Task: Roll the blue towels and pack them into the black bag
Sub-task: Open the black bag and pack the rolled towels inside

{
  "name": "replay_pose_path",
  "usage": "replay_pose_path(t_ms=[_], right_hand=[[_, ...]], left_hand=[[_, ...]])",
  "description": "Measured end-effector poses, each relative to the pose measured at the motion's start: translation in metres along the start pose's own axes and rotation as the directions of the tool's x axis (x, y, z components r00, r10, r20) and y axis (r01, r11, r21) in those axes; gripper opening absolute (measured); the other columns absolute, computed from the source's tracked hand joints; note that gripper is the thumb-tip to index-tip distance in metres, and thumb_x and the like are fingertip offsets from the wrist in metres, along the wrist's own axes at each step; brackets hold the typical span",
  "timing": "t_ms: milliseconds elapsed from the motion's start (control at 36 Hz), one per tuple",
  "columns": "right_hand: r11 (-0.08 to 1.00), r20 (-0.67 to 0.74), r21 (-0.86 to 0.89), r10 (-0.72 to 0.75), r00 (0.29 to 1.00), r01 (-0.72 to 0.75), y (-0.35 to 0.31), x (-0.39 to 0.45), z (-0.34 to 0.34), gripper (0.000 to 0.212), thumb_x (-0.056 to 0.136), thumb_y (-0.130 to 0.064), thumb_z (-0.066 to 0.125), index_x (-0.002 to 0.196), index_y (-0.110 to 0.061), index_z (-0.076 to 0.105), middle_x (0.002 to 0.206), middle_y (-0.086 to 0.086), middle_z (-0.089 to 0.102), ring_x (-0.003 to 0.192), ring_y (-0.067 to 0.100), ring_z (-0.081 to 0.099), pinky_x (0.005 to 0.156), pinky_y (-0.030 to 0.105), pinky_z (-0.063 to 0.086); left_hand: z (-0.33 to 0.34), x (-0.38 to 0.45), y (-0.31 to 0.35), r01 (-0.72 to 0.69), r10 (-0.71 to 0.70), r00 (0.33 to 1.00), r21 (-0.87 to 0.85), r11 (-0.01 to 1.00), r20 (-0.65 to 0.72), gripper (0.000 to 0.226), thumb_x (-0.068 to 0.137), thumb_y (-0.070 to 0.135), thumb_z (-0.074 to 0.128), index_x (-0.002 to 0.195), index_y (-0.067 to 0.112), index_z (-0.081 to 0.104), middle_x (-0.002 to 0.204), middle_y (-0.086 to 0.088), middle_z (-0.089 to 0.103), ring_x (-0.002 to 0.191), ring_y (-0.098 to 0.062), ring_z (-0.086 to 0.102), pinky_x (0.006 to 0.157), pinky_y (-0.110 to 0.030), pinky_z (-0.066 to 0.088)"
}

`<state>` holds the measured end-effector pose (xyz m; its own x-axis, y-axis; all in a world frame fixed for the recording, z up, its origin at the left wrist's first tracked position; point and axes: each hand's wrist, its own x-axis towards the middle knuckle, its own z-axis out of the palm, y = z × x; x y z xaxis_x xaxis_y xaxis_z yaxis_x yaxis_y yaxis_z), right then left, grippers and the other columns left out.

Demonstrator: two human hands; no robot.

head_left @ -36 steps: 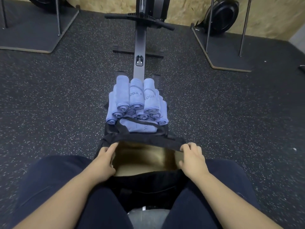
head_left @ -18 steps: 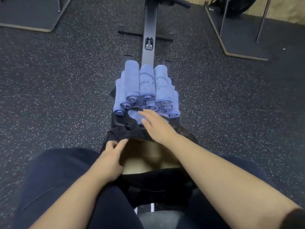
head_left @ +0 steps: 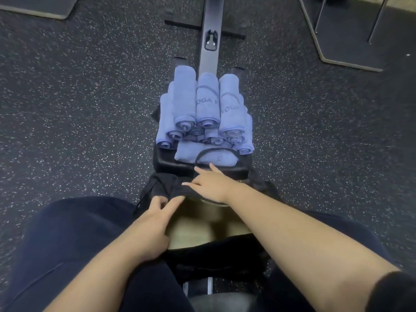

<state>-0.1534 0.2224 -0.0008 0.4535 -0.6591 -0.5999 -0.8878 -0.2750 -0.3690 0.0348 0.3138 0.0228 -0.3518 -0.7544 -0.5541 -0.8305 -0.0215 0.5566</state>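
Several rolled blue towels (head_left: 207, 109) lie stacked lengthwise on the black seat (head_left: 166, 163) ahead of me. One more blue towel (head_left: 213, 157) lies crosswise at the stack's near side, with a black bag handle (head_left: 216, 150) looped over it. The black bag (head_left: 213, 255) sits between my thighs, its mouth open onto a tan lining (head_left: 202, 228) with no towel visible inside. My left hand (head_left: 155, 219) grips the bag's left rim. My right hand (head_left: 213, 183) rests with spread fingers on the far rim, just short of the crosswise towel.
The rowing machine's rail (head_left: 210, 30) runs away from me beyond the towels. Speckled rubber floor lies on both sides. A dark platform with metal legs (head_left: 351, 52) stands at the far right, another mat (head_left: 45, 7) at the far left.
My right hand let go of the bag's right rim and reached forward to the far rim near the towels. My left hand stayed on the left rim. The view tilted downward.
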Motion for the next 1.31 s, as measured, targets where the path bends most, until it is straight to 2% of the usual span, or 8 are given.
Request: replay_pose_path(t_ms=[167, 278, 361, 444, 750, 944, 1111, 1306], right_hand=[[0.999, -0.26, 0.026, -0.027, 0.965, 0.035, 0.014, -0.007, 0.002, 0.046, 0.102, -0.044, 0.029, 0.104, -0.016, 0.065, 0.11, 0.004, 0.063, 0.113, 0.022, 0.051, 0.112, 0.044, 0.023], [0.99, -0.506, -0.013, 0.114, 0.855, -0.139, 0.032, -0.008, -0.002, 0.039, 0.1, -0.037, 0.038, 0.135, -0.024, 0.05, 0.151, 0.003, 0.034, 0.146, 0.025, 0.01, 0.117, 0.046, 0.007], [0.944, -0.455, 0.057, 0.313, 0.834, -0.324, 0.049, -0.011, -0.001, 0.05, 0.099, -0.043, 0.036, 0.148, -0.036, 0.027, 0.161, 0.0, 0.004, 0.147, 0.027, -0.006, 0.116, 0.052, -0.003], [0.901, -0.336, 0.183, 0.434, 0.836, -0.394, 0.064, -0.014, 0.002, 0.057, 0.098, -0.047, 0.036, 0.15, -0.035, 0.017, 0.161, 0.005, -0.001, 0.144, 0.031, 0.017, 0.115, 0.053, 0.007], [0.985, -0.419, 0.054, 0.171, 0.892, -0.163, 0.062, -0.035, 0.03, 0.038, 0.101, -0.033, 0.035, 0.136, -0.03, 0.05, 0.132, -0.003, 0.057, 0.12, 0.023, 0.052, 0.096, 0.037, 0.039], [0.959, -0.254, 0.089, 0.284, 0.924, -0.27, 0.074, -0.035, 0.045, 0.035, 0.101, -0.037, 0.037, 0.074, -0.02, 0.053, 0.093, 0.007, 0.065, 0.094, 0.03, 0.058, 0.07, 0.033, 0.037], [0.858, -0.13, 0.065, 0.514, 0.848, -0.51, 0.08, -0.027, 0.043, 0.033, 0.096, -0.034, 0.046, 0.109, -0.011, 0.066, 0.116, 0.011, 0.064, 0.108, 0.03, 0.058, 0.084, 0.033, 0.044], [0.921, -0.462, 0.01, 0.349, 0.815, -0.389, 0.073, -0.023, 0.038, 0.03, 0.093, -0.035, 0.057, 0.115, -0.014, 0.057, 0.119, 0.006, 0.051, 0.113, 0.026, 0.046, 0.091, 0.037, 0.041]], left_hand=[[-0.001, -0.001, 0.004, 0.008, -0.008, 1.0, -0.004, 1.0, 0.01, 0.094, 0.071, 0.0, 0.053, 0.146, 0.043, 0.015, 0.129, 0.004, 0.022, 0.108, -0.021, 0.049, 0.092, -0.029, 0.044], [-0.001, -0.001, 0.006, 0.024, -0.024, 1.0, -0.013, 1.0, 0.01, 0.095, 0.072, -0.001, 0.052, 0.146, 0.043, 0.013, 0.124, 0.008, 0.02, 0.104, -0.019, 0.047, 0.09, -0.028, 0.045], [-0.002, -0.001, 0.006, 0.024, -0.024, 1.0, -0.021, 0.999, 0.01, 0.095, 0.071, -0.001, 0.051, 0.146, 0.043, 0.013, 0.116, 0.01, 0.019, 0.098, -0.017, 0.045, 0.089, -0.027, 0.045], [-0.002, 0.0, 0.006, 0.027, -0.027, 1.0, -0.019, 0.999, 0.014, 0.095, 0.072, -0.001, 0.052, 0.147, 0.041, 0.012, 0.116, 0.011, 0.018, 0.093, -0.016, 0.044, 0.088, -0.027, 0.045], [-0.004, -0.001, 0.007, 0.066, -0.067, 0.998, -0.061, 0.996, -0.005, 0.098, 0.074, -0.001, 0.056, 0.147, 0.043, 0.007, 0.119, 0.015, 0.015, 0.105, -0.016, 0.048, 0.092, -0.028, 0.044], [-0.004, -0.001, 0.009, 0.085, -0.086, 0.996, -0.103, 0.991, -0.009, 0.098, 0.075, -0.002, 0.059, 0.146, 0.044, 0.01, 0.117, 0.016, 0.017, 0.092, -0.006, 0.05, 0.087, -0.028, 0.047], [-0.004, 0.001, 0.01, 0.082, -0.083, 0.996, -0.097, 0.992, -0.012, 0.098, 0.074, -0.003, 0.056, 0.145, 0.046, 0.01, 0.115, 0.016, 0.017, 0.086, -0.003, 0.051, 0.084, -0.029, 0.048], [-0.002, 0.002, 0.008, 0.076, -0.079, 0.997, -0.102, 0.992, -0.027, 0.095, 0.075, -0.003, 0.054, 0.144, 0.046, 0.011, 0.113, 0.018, 0.017, 0.092, -0.008, 0.052, 0.087, -0.031, 0.047]])
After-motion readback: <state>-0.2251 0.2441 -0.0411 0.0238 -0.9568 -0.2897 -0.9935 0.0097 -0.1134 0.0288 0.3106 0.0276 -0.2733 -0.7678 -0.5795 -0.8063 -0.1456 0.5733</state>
